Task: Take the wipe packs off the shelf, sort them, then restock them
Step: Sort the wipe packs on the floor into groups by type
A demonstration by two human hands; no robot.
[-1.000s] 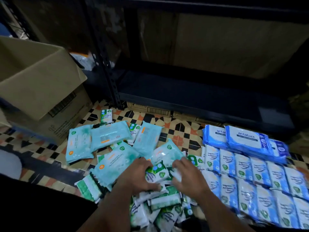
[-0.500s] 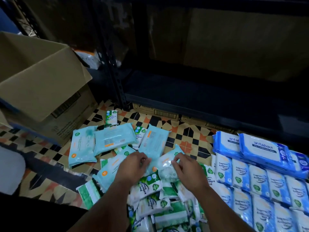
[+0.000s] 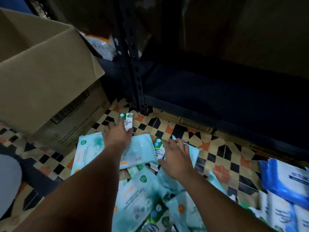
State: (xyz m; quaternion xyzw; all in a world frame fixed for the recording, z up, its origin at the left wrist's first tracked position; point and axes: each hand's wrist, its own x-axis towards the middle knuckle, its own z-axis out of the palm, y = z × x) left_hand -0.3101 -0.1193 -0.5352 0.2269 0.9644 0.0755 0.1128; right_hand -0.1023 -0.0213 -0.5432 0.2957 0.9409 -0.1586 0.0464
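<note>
A patterned tile floor (image 3: pixel 222 166) of black, cream and orange shapes carries a loose heap of pale teal plastic wipe packs (image 3: pixel 140 195), a small white-and-green pack (image 3: pixel 128 121) lying apart nearer the shelf, and blue-and-white packs (image 3: pixel 287 186) at the right. An open brown cardboard box (image 3: pixel 50 91) stands on it at the left, beside the dark metal shelf (image 3: pixel 225 91), whose lowest board sits just above the tiles.

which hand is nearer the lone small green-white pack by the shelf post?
Left. The left hand has fingertips on the small pack; the right hand sits lower right, over the teal packs.
</note>
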